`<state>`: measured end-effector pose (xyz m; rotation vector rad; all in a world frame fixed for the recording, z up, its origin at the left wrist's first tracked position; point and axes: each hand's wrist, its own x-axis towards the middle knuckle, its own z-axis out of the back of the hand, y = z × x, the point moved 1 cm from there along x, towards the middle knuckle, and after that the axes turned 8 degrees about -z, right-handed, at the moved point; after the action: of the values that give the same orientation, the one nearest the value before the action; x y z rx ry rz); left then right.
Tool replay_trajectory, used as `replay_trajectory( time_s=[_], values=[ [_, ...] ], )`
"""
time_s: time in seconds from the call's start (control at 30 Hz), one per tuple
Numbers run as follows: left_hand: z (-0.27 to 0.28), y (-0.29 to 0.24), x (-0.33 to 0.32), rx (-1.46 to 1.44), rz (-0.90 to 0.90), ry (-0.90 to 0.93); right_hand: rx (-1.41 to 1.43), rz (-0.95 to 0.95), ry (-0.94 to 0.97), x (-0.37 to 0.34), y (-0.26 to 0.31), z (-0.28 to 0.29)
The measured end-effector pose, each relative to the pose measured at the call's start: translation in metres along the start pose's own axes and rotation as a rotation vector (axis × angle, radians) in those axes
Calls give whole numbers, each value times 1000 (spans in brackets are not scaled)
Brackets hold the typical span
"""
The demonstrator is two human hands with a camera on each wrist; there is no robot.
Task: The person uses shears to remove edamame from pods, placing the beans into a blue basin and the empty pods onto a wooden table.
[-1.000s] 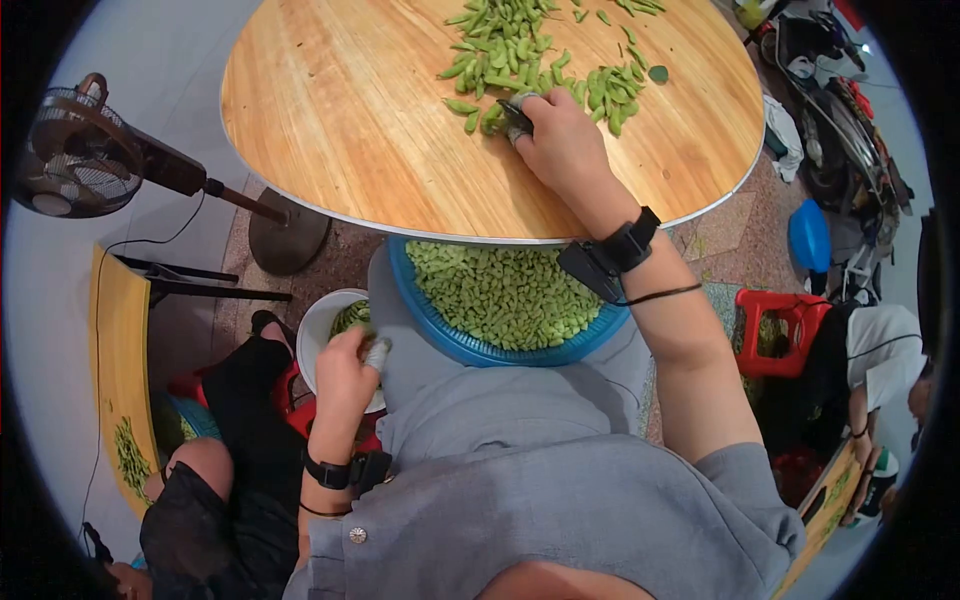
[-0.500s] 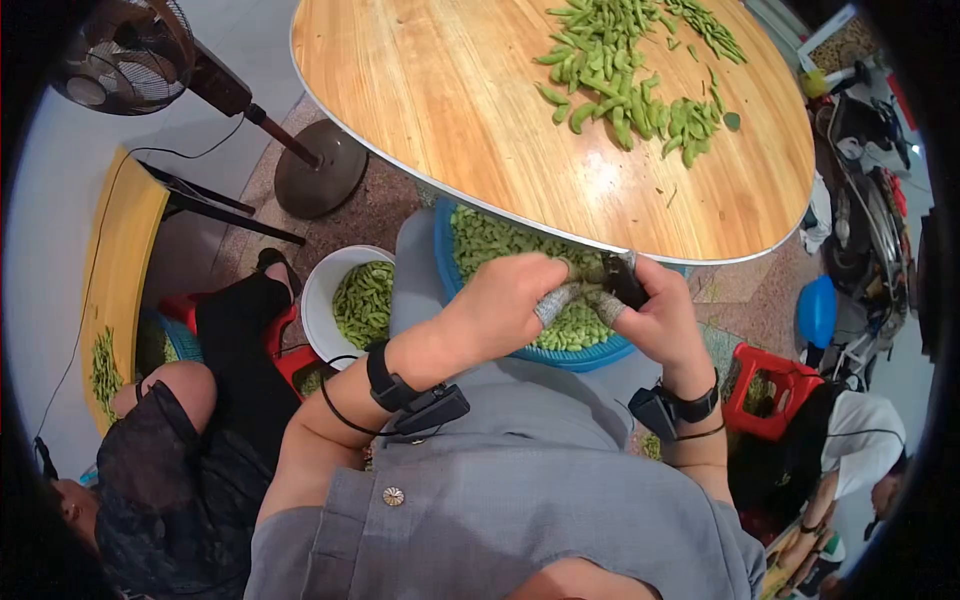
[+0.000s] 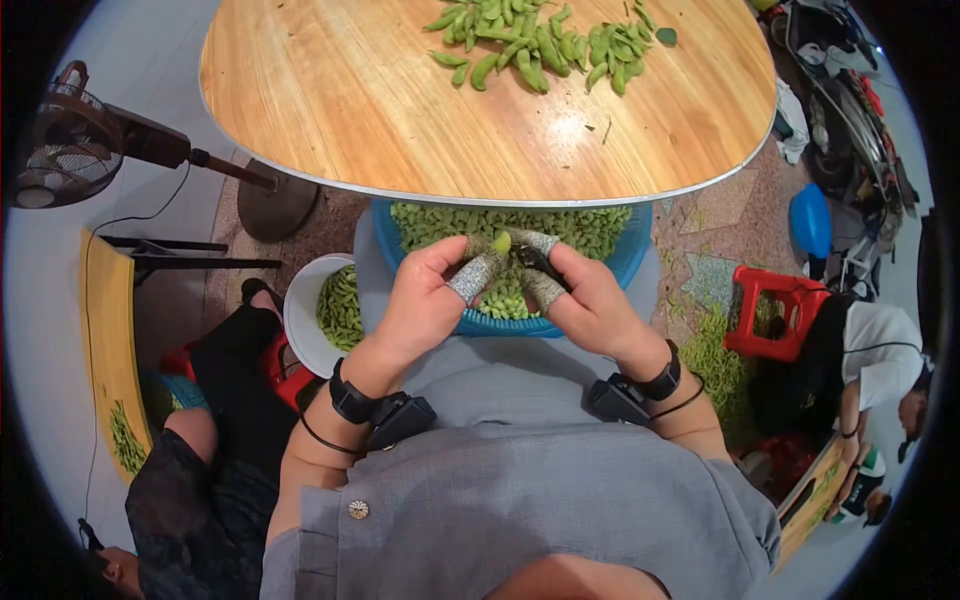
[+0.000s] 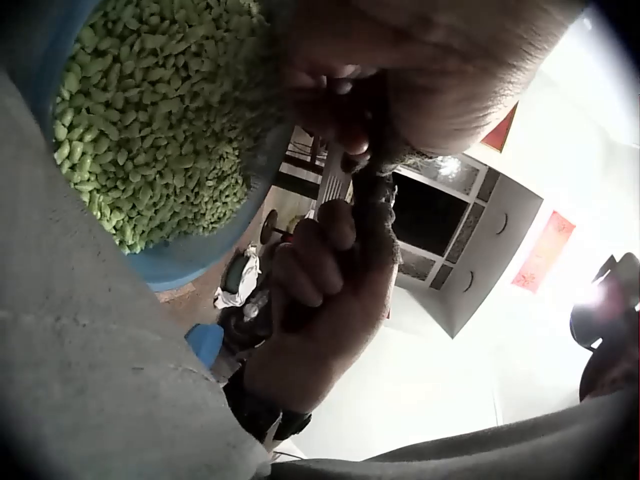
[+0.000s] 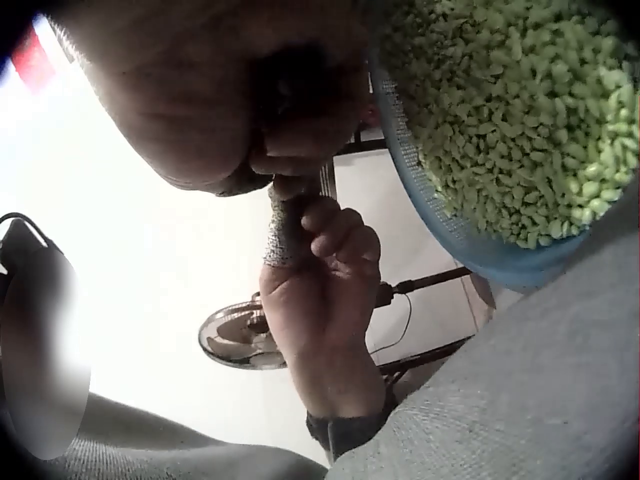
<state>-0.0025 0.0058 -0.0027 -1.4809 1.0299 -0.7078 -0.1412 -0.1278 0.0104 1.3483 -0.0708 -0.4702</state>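
Note:
In the head view both hands meet over a blue basket [image 3: 642, 240] full of shelled green beans [image 3: 590, 228] on the person's lap. The left hand [image 3: 412, 308] pinches a green soybean pod [image 3: 502, 242] between thumb and finger. Opposite it, the right hand [image 3: 598, 308] grips a small black tool [image 3: 537, 260] close against the pod; its exact kind is hidden by the fingers. Speckled grey wraps [image 3: 474, 280] cover the thumbs and some fingertips. Both wrist views show the hands dark and touching, with the pod out of sight.
Unshelled pods [image 3: 540, 50] lie on the round wooden table [image 3: 330, 110], whose edge overhangs the basket. A white bucket [image 3: 303, 315] with pods stands at left, near a fan [image 3: 70, 150] and a seated person. A red stool [image 3: 780, 310] is at right.
The right hand has come back from the pods on the table to the lap. The left hand has moved from the white bucket to meet it, and now a pod shows between them.

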Motion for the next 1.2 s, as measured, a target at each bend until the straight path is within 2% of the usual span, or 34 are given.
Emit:
replay_trajectory(
  time_s=[0.07, 0.17, 0.23, 0.3, 0.37, 0.4, 0.47, 0.5, 0.53, 0.57, 0.6, 0.67, 0.7, 0.77, 0.9, 0.97, 1.0, 1.07, 1.1, 1.17, 1.2],
  values=[
    [-3, 1, 1, 14, 2, 20, 38, -73, 22, 0, -4, -2],
    [-5, 6, 1, 65, -92, -20, 57, -49, 1, 1, -10, -4],
    [-1, 4, 0, 993, -595, -62, 46, -37, 4, 2, -10, -5],
    [-2, 3, -1, 1048, -626, -34, 36, -26, 6, 5, -12, -6],
    [-2, 3, -1, 1103, -656, -5, 223, -115, 99, 9, -19, -10],
    [0, 4, 1, 997, -614, -10, 225, -115, 92, 8, -18, -8],
    [5, 5, 2, 893, -570, -9, 727, -480, 315, 5, -15, -7],
    [11, 8, 4, 282, -162, 12, 731, -479, 312, 3, -11, -5],
    [12, 13, 3, -331, 247, 28, 854, -524, 372, 0, -7, -4],
    [12, 13, 2, -500, 250, 83, 978, -569, 433, -1, -5, -4],
    [10, 11, 3, -497, 254, 87, 982, -567, 430, -1, -5, -4],
    [5, 7, 7, 5, 160, 14, 895, -562, 368, 1, -5, -3],
    [6, 8, 8, 5, 161, 19, 896, -561, 363, 0, -4, -6],
    [7, 4, 9, 1061, -598, 86, 797, -536, 247, -2, -2, -14],
    [10, 0, 11, 1220, -673, 107, 672, -435, 196, 4, -12, -21],
    [7, 4, 8, 502, -137, 49, 570, -309, 142, 2, -15, -22],
    [10, 3, 9, 504, -137, 53, 574, -307, 139, 2, -15, -21],
    [15, 9, 10, -160, 248, 22, 554, -313, 160, -1, -17, -19],
    [15, 13, 10, -161, 248, 25, 553, -313, 156, 0, -19, -18],
    [13, 20, 6, 202, 112, 123, 506, -297, 88, 2, -31, -19],
    [10, 23, 5, 202, 106, 128, 503, -294, 83, 6, -46, -24]
  ],
)
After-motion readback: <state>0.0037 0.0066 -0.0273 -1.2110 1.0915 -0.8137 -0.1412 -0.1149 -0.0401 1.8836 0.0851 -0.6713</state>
